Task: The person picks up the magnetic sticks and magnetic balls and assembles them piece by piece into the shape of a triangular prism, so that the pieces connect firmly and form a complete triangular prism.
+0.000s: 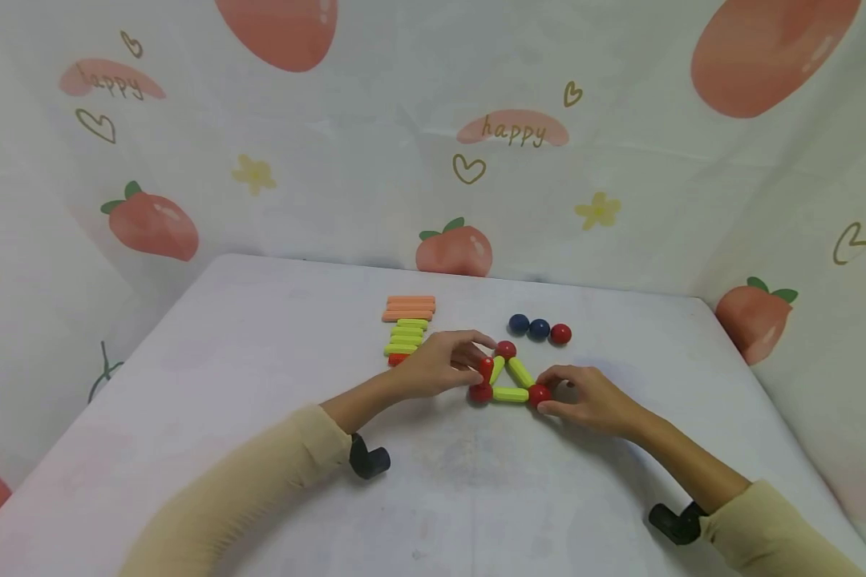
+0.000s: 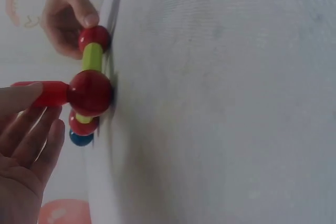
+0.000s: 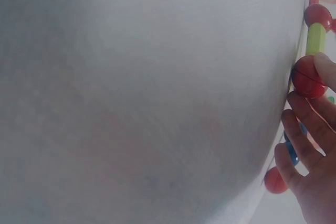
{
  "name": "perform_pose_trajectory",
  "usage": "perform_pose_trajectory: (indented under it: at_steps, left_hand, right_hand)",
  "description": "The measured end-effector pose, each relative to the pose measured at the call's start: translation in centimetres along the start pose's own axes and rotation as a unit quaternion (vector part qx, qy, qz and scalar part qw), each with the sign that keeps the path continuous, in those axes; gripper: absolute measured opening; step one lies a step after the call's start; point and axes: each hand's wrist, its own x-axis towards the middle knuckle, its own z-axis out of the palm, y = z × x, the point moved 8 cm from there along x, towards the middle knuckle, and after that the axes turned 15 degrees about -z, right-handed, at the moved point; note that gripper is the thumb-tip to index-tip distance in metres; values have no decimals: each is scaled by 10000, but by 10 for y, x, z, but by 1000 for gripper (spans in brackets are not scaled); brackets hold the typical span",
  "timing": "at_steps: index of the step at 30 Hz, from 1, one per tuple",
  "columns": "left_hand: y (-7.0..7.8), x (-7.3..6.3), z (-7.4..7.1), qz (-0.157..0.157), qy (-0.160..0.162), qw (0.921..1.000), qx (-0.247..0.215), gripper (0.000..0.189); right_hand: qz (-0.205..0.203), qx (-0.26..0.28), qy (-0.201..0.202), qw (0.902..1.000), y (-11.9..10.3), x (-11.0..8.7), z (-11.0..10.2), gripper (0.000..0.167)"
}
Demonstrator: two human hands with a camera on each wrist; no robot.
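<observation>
Pressing straight down is advised for the red rod (image 1: 487,369), pinched upright by the left hand (image 1: 442,365) on the eight-o'clock ball (image 1: 480,393) of the triangle (image 1: 510,394), the four-o'clock ball (image 1: 538,396) being pinched by the right hand (image 1: 593,398).

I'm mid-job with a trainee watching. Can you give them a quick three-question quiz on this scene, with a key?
1. What colour is the upright rod in the left hand?
A) orange
B) lime
C) red
2. True or false: the right hand is touching no part of the triangle.
3. How many of the loose balls in the row beyond the triangle are blue?

Key:
1. C.
2. False; it holds a red corner ball.
3. Two.
</observation>
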Motion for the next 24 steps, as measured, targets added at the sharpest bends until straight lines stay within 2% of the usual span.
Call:
perform_pose_trajectory:
  at_steps: [3,6,11,17,20,24]
  left_hand:
    - [-3,1,4,-54,-130,9998,130,43]
    - [-8,-1,-3,-64,-13,9995,314,42]
    - [-23,-10,-36,-92,576,9971,486,40]
    - [-51,-30,-78,-522,1181,9902,536,33]
    - [-63,-37,-88,-884,1260,9857,687,30]
    - [-70,-41,-89,-1116,1205,9802,1105,30]
  right_hand:
    - [-9,12,9,10000,0,0,0,37]
    - [2,34,10,10000,0,0,0,37]
    - [30,38,10,10000,1,-1,0,37]
    - [77,-3,16,10000,0,-1,0,37]
    - [90,12,17,10000,0,-1,0,37]
    - [99,31,21,9999,1,-1,0,37]
